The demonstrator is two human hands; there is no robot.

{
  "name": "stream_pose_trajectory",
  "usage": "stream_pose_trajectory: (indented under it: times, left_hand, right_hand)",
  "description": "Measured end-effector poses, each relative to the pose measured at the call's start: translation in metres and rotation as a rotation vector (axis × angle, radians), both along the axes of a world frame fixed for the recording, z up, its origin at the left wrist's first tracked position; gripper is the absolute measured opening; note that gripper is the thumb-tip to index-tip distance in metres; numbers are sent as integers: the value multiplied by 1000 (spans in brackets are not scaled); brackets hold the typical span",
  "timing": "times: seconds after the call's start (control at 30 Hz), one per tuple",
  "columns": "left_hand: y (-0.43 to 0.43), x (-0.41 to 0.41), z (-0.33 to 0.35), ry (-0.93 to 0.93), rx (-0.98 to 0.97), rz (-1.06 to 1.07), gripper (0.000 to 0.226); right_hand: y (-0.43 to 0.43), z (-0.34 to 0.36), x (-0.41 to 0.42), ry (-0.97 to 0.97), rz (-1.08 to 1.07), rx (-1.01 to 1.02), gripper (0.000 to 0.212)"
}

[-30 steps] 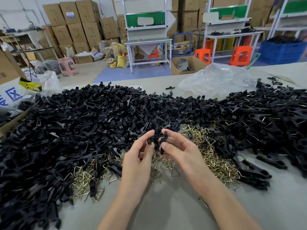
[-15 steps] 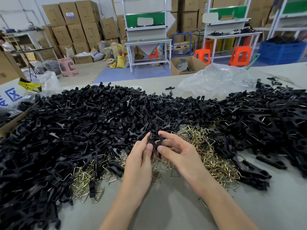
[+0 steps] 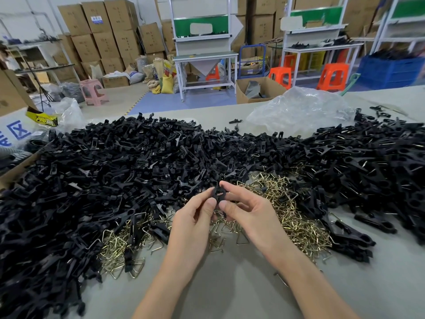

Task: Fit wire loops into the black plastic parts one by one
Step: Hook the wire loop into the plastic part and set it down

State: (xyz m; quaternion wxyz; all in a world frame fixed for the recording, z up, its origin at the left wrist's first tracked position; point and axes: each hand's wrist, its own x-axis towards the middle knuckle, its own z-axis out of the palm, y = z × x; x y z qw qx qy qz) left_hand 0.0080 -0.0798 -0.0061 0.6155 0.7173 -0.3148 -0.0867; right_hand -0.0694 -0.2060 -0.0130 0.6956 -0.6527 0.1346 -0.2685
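My left hand (image 3: 195,217) and my right hand (image 3: 246,210) meet over the table's middle, both pinching one small black plastic part (image 3: 219,195) between thumbs and forefingers. Whether a wire loop sits in it I cannot tell; the fingers hide most of it. Brass-coloured wire loops (image 3: 296,217) lie heaped under and right of my hands, with more wire loops (image 3: 115,249) at the left. A wide heap of black plastic parts (image 3: 128,162) covers the table behind and to the left, and another heap of black parts (image 3: 368,162) spreads to the right.
A crumpled clear plastic bag (image 3: 299,109) lies at the table's far side. The grey table (image 3: 230,284) shows bare near me. A cardboard box edge (image 3: 16,166) sits at the left. Workbenches, orange stools and stacked cartons stand beyond.
My hands have drawn closer together and slightly nearer to me, thumbs now pressed side by side on the black part. The heaps have not moved.
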Motion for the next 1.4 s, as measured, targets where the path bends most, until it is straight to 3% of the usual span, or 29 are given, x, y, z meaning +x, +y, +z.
stream_pose_trajectory:
  times: [0.13,0.27,0.67,0.73,0.87,0.93,1.0,1.07,1.27,1.4]
  left_hand:
    - [2,5,-1,73,-35,-88,34]
    - [2,3,-4,56,-22,-124,43]
    - [0,-1,-1,89,-83,-68,31]
    - [-2,-2,-3,44,-49,-38,34]
    - [-1,3,-7,14,-20,78,32]
    - [-1,5,-9,8,-10,116,31]
    - [0,5,-11,-8,-2,127,31]
    - [-1,5,-11,-35,17,118,31]
    - [0,5,-13,-74,45,133,31]
    - [-1,5,-14,-100,76,144,29]
  right_hand:
    - [1,0,-1,10,18,-34,37]
    - [0,-1,-4,-8,66,21,14]
    - [-5,2,-1,-92,103,320,27]
    - [-6,7,-5,-102,-14,152,27]
    - [-19,9,-20,29,-597,-588,29]
    - [-28,3,-22,325,-613,-884,30]
    - [-30,-6,-22,650,-479,-1059,39]
    - [-31,-13,-21,709,-431,-1107,39]
    - [-32,-8,-21,572,-513,-1100,11]
    - [-24,-2,-22,540,-513,-1118,8]
